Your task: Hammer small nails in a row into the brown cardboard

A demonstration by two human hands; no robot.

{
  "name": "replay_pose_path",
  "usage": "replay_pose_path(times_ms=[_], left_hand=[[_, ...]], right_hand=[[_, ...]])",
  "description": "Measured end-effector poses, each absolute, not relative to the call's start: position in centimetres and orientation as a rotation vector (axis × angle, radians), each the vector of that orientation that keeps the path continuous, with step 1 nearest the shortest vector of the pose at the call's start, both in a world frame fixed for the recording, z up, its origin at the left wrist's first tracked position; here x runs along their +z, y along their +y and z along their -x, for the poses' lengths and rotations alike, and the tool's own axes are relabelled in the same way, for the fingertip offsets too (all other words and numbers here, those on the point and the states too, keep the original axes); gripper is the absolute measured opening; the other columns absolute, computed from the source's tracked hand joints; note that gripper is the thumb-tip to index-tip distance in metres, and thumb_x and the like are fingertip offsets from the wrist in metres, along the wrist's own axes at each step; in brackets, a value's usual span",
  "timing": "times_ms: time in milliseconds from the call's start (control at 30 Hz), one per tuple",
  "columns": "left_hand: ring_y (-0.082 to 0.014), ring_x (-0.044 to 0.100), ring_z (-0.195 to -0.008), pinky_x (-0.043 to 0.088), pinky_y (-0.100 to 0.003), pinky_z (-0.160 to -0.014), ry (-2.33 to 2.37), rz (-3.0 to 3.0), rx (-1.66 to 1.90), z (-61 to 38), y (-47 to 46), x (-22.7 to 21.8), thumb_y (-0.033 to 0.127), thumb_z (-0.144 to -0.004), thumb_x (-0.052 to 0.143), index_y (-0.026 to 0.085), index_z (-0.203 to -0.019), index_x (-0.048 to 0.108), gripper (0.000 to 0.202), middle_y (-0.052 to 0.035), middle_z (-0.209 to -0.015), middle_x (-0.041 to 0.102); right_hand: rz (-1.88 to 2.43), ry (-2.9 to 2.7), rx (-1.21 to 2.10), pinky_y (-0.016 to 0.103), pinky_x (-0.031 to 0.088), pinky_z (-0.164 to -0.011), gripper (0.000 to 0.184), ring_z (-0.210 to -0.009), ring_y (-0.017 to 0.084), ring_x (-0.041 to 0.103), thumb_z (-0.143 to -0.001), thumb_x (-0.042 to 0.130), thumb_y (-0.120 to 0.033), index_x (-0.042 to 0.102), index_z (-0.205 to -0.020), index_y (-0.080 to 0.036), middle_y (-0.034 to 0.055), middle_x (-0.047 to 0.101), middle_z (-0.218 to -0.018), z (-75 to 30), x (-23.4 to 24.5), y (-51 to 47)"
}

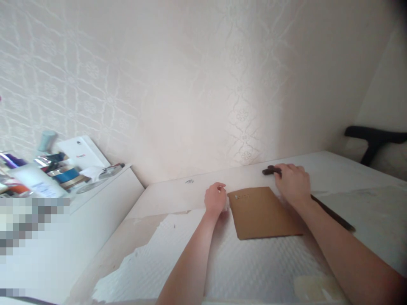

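Observation:
A brown cardboard sheet (262, 212) lies flat on a white table (178, 192) near the wall. My left hand (215, 199) rests curled at the sheet's left edge, fingertips pinched together by its upper left corner. My right hand (294, 183) lies palm down by the sheet's upper right corner, its fingers pressing a long dark ruler-like strip (333, 215). The strip's dark end (270, 171) pokes out past my fingers, and the rest runs down to the right beneath my forearm.
A textured white sheet (254, 262) covers the table under my arms, with torn worn patches (133, 241) at its left. A white shelf (104, 186) on the left carries several bottles and tubes (60, 169). A black chair armrest (375, 137) stands at the right.

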State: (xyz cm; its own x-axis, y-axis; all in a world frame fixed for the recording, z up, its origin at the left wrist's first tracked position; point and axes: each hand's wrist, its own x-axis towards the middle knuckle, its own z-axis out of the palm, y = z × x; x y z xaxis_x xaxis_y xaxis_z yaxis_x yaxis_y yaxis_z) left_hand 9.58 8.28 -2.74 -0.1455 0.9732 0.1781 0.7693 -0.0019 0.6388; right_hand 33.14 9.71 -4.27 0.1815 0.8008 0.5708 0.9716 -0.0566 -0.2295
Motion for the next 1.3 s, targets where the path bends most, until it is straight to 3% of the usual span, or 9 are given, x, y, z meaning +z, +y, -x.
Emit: replay_pose_path(times_ms=[100, 267, 533, 833, 1067, 1300], left_hand=[[-0.0188, 0.064, -0.093, 0.046, -0.03, -0.088, 2.047, -1.773, 0.986, -9.5, 8.7, -3.0, 0.017, -0.085, 0.047, 0.021, -0.104, 0.068, 0.029, -0.0037, -0.1, 0.071], [-0.0199, 0.063, -0.099, 0.046, -0.031, -0.09, 2.241, -1.808, 0.981, -6.6, 11.3, -2.2, 0.021, -0.088, 0.045, 0.021, -0.109, 0.066, 0.029, -0.0042, -0.106, 0.07], [-0.0213, 0.061, -0.106, 0.047, -0.03, -0.09, 2.447, -1.935, 0.595, 3.0, 16.7, 0.9, 0.021, -0.087, 0.049, 0.023, -0.106, 0.068, 0.027, -0.0038, -0.111, 0.069], [-0.0205, 0.063, -0.103, 0.05, -0.029, -0.086, 2.413, -1.933, 0.136, 4.6, 19.1, 0.0, 0.019, -0.081, 0.056, 0.026, -0.099, 0.071, 0.025, -0.0031, -0.11, 0.069], [-0.0189, 0.066, -0.09, 0.051, -0.025, -0.073, 2.393, -1.966, 0.122, 4.8, 19.7, -0.4, 0.022, -0.079, 0.058, 0.025, -0.093, 0.071, 0.02, -0.0047, -0.101, 0.072], [-0.0182, 0.063, -0.101, 0.049, -0.027, -0.087, 2.353, -2.086, 0.417, 3.1, 18.9, 0.5, 0.022, -0.087, 0.047, 0.022, -0.101, 0.069, 0.026, -0.0048, -0.112, 0.068]], right_hand=[[1.609, -1.968, -0.287, 0.035, 0.044, -0.079, 0.026, -0.092, 0.025, 0.057, -0.088, 0.044, -0.017, 0.065, -0.103, -0.014, 0.0122, 0.065, -0.097, -30.8, -4.5, 9.8], [1.501, -2.178, -0.081, 0.033, 0.043, -0.082, 0.027, -0.093, 0.023, 0.058, -0.09, 0.042, -0.017, 0.066, -0.101, -0.016, 0.0092, 0.065, -0.095, -28.8, -6.1, 10.3], [1.54, -2.153, -0.03, 0.032, 0.044, -0.077, 0.028, -0.086, 0.022, 0.06, -0.09, 0.041, -0.014, 0.07, -0.093, -0.017, 0.0084, 0.064, -0.089, -28.8, -6.0, 10.1], [1.533, -2.119, -0.01, 0.033, 0.045, -0.079, 0.027, -0.086, 0.022, 0.06, -0.089, 0.043, -0.014, 0.07, -0.091, -0.016, 0.0081, 0.063, -0.087, -28.6, -6.0, 9.9], [1.526, -2.114, -0.003, 0.032, 0.045, -0.077, 0.028, -0.084, 0.021, 0.061, -0.089, 0.042, -0.014, 0.07, -0.089, -0.018, 0.0076, 0.063, -0.086, -28.6, -5.9, 9.9], [1.533, -2.118, 0.006, 0.031, 0.044, -0.078, 0.027, -0.085, 0.021, 0.059, -0.089, 0.043, -0.015, 0.07, -0.091, -0.017, 0.0079, 0.062, -0.086, -28.7, -6.0, 10.0]])
